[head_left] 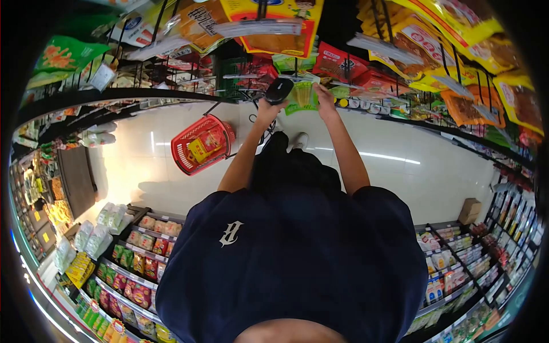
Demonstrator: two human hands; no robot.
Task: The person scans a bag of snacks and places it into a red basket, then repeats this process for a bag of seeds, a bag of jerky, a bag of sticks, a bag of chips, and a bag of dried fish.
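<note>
Green packet (303,96) in hands, scanner (279,90), red basket (201,144) beside

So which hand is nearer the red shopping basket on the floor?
Left. The left hand, gripping a black handheld scanner, is on the red shopping basket's side. The right hand, holding a green packet, is farther off.

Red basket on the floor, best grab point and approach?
Grip the red basket by its handle, the dark bar reaching past the rim toward the shelving, coming from above. The basket stands open side up with packets inside, so lifting by the handle likely keeps it level.
</note>
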